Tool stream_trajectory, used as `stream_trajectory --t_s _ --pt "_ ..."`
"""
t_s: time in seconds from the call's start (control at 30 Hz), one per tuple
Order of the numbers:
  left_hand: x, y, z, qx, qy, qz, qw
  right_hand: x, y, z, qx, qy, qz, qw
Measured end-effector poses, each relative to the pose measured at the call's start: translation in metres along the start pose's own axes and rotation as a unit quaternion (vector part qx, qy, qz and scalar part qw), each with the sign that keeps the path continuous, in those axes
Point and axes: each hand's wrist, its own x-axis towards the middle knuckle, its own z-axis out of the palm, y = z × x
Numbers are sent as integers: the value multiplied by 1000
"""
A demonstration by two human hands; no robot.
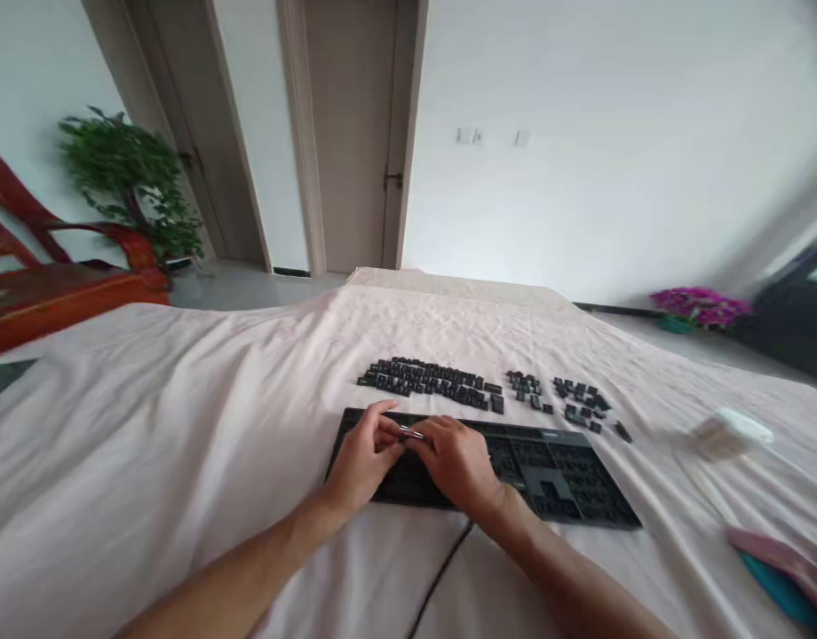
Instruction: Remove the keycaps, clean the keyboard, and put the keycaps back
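A: Room first: white walls, 2 doors behind, red wooden chair [55,284] and a potted plant [132,182] far left, purple flowers [700,308] on the floor far right. Work surface is a table under a wrinkled pale pink cloth [182,399].

B: Biggest item on it?

A: Black keyboard [555,475], lying flat near the front edge, many keycaps stripped. Its cable [441,572] runs toward the camera. Judging by looks: rigid plastic, light, should slide easily on that cloth. Best gripped by the long edges, not the bare switch area.

B: Loose parts?

A: Pulled keycaps [428,380] laid out in 3 groups on the cloth just behind the board. Small, hard, light; probably easy to scatter or lose in the folds. Pinch by the side walls.

B: Hands?

A: Both over the board's left half, touching each other. Left hand [365,457] curled, fingertips meeting the right. Right hand [456,461] pinches a small thin metallic tool [412,434] between them, likely a wire puller, can't confirm. Thin, stiff, probably slick.

B: Anything else?

A: White blurred object [732,433] right of the board, pink and teal item [781,568] at the right edge. Can't identify either.

B: Brands, text?

A: None readable. Keycap legends too small and blurred.
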Motion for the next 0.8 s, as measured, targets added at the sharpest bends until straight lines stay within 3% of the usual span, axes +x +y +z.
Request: stream_trajectory --t_s 0.2,0.4,0.53,0.8 --pt "-3 5 1 15 7 -12 1000 4 3 -4 35 -15 68 997" --pt "-1 8 1 91 20 -6 996 44 28 -12 1 4 135 991" --pt "-2 11 1 141 -2 24 990 69 42 -3 -49 -32 185 981" --pt "-4 16 1 187 -28 65 980 80 51 19 -78 -62 183 978"
